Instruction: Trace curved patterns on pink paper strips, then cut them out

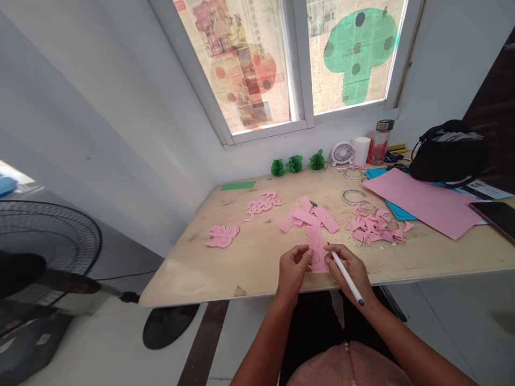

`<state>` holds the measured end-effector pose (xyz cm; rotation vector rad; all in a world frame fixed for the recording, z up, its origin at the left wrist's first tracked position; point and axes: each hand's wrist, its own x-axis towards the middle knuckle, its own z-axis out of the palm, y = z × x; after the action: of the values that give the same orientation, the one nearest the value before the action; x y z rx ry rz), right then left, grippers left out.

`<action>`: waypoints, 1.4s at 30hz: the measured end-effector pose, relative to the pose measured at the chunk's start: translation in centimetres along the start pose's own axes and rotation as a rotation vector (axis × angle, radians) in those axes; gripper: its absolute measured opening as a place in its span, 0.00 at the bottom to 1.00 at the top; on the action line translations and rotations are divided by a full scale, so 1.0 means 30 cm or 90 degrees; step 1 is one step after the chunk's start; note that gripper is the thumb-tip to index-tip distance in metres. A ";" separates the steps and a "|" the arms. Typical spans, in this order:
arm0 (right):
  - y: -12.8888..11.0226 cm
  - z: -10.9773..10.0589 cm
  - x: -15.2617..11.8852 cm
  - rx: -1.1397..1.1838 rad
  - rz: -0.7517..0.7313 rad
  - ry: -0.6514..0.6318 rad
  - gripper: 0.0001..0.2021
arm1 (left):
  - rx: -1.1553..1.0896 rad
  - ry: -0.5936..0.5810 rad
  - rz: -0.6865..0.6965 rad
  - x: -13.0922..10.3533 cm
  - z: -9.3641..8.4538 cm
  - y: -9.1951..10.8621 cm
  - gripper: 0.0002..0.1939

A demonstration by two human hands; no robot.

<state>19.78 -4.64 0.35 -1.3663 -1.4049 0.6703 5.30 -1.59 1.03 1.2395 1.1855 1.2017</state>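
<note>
A pink paper strip with drawn curved outlines (316,239) lies at the table's near edge between my hands. My left hand (295,265) pinches the strip's left side. In my right hand (354,268) is a white pen (346,277), its tip toward the strip and its dark end toward me; those fingers also touch the strip's right edge. Beyond the strip lies a pile of pink paper strips (306,214). Pink cut-out shapes (223,235) sit at the left, with more curly pink cut-outs (263,205) farther back.
Pink scraps (376,224) lie to the right, beside a large pink sheet (426,201) over blue paper. Behind are metal rings (354,197), a small fan (343,154), a bottle (380,145) and a black bag (448,155). Green paper ornaments (295,163) stand along the wall.
</note>
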 end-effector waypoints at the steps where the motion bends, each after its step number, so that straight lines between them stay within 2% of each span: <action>1: -0.004 0.001 -0.001 -0.004 -0.006 -0.005 0.12 | -0.016 0.000 -0.010 0.002 0.004 0.008 0.19; 9: 0.011 -0.001 -0.005 -0.021 -0.042 -0.015 0.13 | -0.091 0.023 -0.054 -0.011 0.009 0.041 0.20; 11: 0.040 -0.013 0.005 -0.084 -0.078 0.001 0.14 | -0.101 0.027 -0.060 -0.015 0.006 0.046 0.20; 13: 0.080 -0.031 0.021 -0.239 -0.172 0.003 0.14 | -0.108 0.031 -0.064 -0.014 0.001 0.047 0.20; 15: 0.121 -0.055 0.042 -0.291 -0.193 0.005 0.14 | -0.110 0.040 -0.062 -0.010 -0.007 0.044 0.19; 20: 0.180 -0.134 0.122 -0.437 -0.242 -0.030 0.16 | -0.093 0.077 -0.032 0.009 -0.043 0.013 0.18; 24: 0.191 -0.192 0.222 -0.562 -0.273 -0.064 0.19 | -0.086 0.108 -0.010 0.019 -0.076 -0.028 0.19; 29: 0.204 -0.232 0.346 -0.672 -0.311 -0.131 0.17 | -0.086 0.129 0.003 0.023 -0.103 -0.075 0.20; 32: 0.201 -0.248 0.391 -0.715 -0.305 -0.150 0.16 | -0.082 0.128 0.005 0.031 -0.111 -0.090 0.20; 36: 0.167 -0.251 0.421 -0.748 -0.253 -0.131 0.15 | -0.069 0.106 0.012 0.043 -0.107 -0.093 0.18; 39: 0.134 -0.218 0.454 -0.742 -0.205 -0.136 0.16 | -0.053 0.085 0.025 0.042 -0.099 -0.089 0.16; 42: 0.122 -0.152 0.519 -0.718 -0.137 -0.172 0.13 | -0.037 0.067 0.036 0.034 -0.095 -0.088 0.15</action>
<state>27.87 9.68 2.89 -1.9442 -2.2645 -0.1753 2.48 -0.45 -1.57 1.1849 1.1903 1.3477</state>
